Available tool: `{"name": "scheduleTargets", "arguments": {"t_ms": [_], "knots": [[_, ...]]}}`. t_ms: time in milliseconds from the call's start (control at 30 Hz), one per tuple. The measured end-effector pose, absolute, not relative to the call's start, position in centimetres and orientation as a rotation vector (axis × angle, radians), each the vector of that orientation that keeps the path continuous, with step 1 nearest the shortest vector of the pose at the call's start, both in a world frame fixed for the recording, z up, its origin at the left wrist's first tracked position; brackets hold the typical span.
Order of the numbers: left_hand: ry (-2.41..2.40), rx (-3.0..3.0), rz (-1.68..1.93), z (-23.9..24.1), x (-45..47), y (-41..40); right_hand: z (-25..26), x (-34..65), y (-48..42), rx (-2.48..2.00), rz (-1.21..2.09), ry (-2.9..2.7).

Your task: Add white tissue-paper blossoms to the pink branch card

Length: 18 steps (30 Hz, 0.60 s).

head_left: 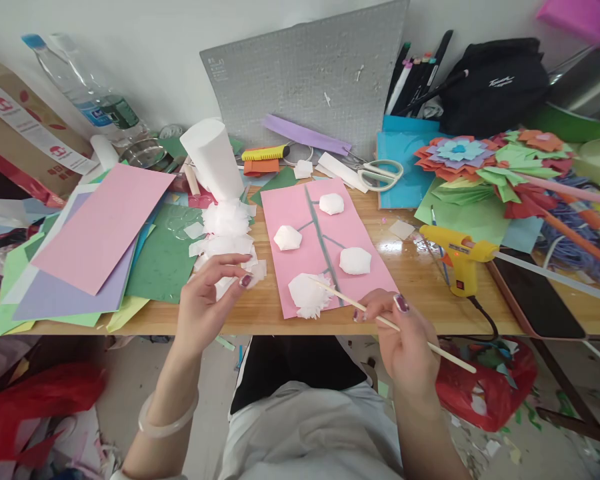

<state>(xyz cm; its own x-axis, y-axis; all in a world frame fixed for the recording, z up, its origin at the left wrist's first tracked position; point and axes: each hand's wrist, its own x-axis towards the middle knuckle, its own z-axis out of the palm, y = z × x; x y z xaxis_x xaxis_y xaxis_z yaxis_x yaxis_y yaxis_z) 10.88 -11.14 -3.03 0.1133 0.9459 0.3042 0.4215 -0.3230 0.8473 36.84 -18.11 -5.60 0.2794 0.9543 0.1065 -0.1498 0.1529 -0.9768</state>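
Observation:
My right hand [405, 327] grips a thin wooden stick [450, 357]. Its far tip touches a frilly white tissue paper puff [307, 293] at the lower left of a pink sheet [290, 267]. A grey-green stem [321, 237] with side branches runs up that sheet, and smoother white paper buds [355, 261] sit at the branch ends. To the left, my left hand [217, 293] has thumb and forefinger pinched together at a small piece of white tissue paper [258, 270]. Just beyond it lies a loose pile of white tissue squares [213, 247].
A yellow glue gun [457, 253] and a phone [535, 293] lie at right, near paper flowers [455, 157]. Scissors [380, 175], a yellow cutter [265, 153] and a white roll [213, 160] are behind. Coloured paper sheets [100, 227] are stacked at left.

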Motion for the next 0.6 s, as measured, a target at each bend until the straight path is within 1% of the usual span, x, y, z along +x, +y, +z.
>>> {"name": "scheduleTargets", "arguments": {"t_ms": [100,267,467,600], "knots": [[1.174,1.573,1.042,-1.8,12.7,-11.7,-5.7,36.3,-17.3,-1.056,1.073,-1.028],[1.202,1.432,0.93,-2.1,14.8,-11.7,-5.9,36.6,-16.8,-0.916,1.276,-1.02],[1.158,1.492,0.831,-2.2,15.2,-11.8,-6.0,37.1,-17.1,-0.911,1.249,-0.9],[1.175,1.525,0.797,-1.7,15.2,-11.8,-6.6,37.1,-17.2,-0.885,1.238,-0.918]]}}
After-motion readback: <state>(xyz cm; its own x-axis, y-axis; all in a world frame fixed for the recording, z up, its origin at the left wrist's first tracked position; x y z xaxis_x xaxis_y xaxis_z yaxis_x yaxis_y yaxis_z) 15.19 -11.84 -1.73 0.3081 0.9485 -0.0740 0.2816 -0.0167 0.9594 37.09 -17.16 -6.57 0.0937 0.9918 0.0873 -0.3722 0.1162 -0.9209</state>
